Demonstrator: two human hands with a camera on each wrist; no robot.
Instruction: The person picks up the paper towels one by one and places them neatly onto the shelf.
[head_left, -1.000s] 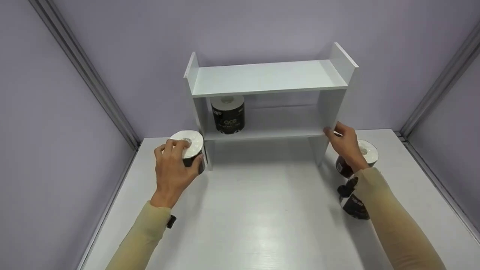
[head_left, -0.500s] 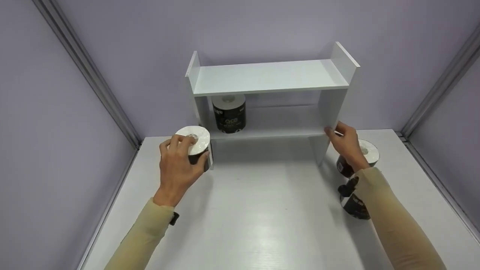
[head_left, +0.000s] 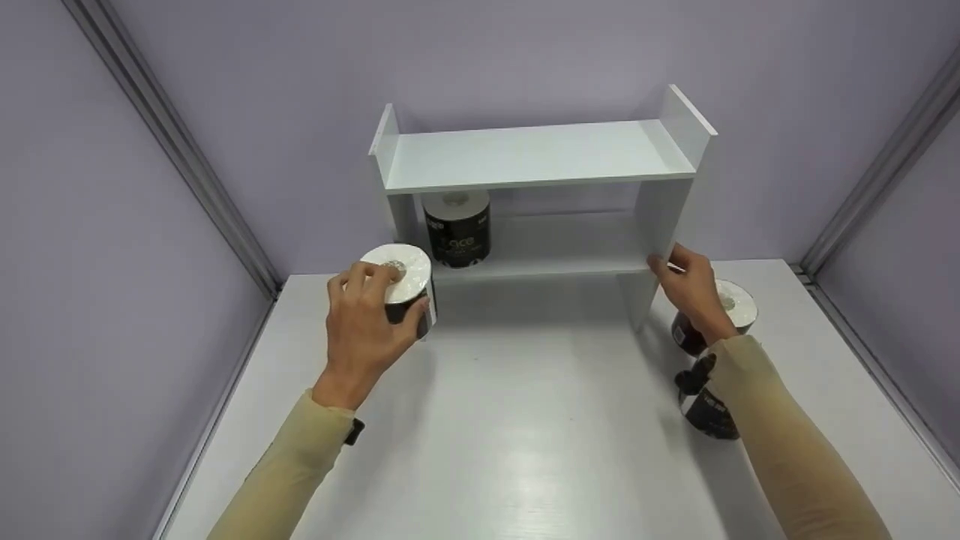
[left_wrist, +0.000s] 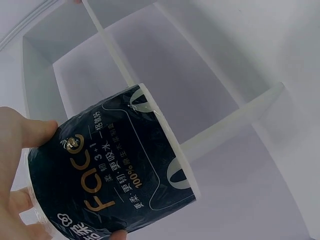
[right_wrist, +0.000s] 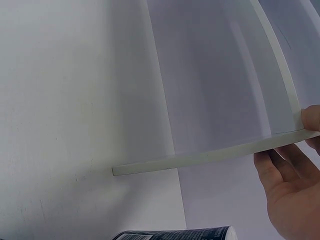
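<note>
My left hand (head_left: 360, 330) holds a toilet paper roll (head_left: 414, 281) in a dark wrapper at the left front of the white shelf unit (head_left: 540, 154). Its fingers lie over the white top and the thumb is on the near side. In the left wrist view the held roll's label (left_wrist: 100, 165) shows gold "Face" lettering. A matching roll (head_left: 459, 236) stands at the left end of the middle shelf. On the right, my right hand (head_left: 691, 289) grips the unit's side panel (right_wrist: 210, 156) between thumb and fingers, level with the middle shelf.
Two more dark-wrapped rolls, one farther back (head_left: 739, 307) and one nearer (head_left: 709, 412), stand on the white table (head_left: 495, 427) right of the unit, partly hidden by my right arm. Pale walls with metal corner strips (head_left: 172, 142) enclose the table.
My left hand has moved right and slightly up with the roll, from beside the unit's left panel to in front of it. The right hand has kept its grip on the panel.
</note>
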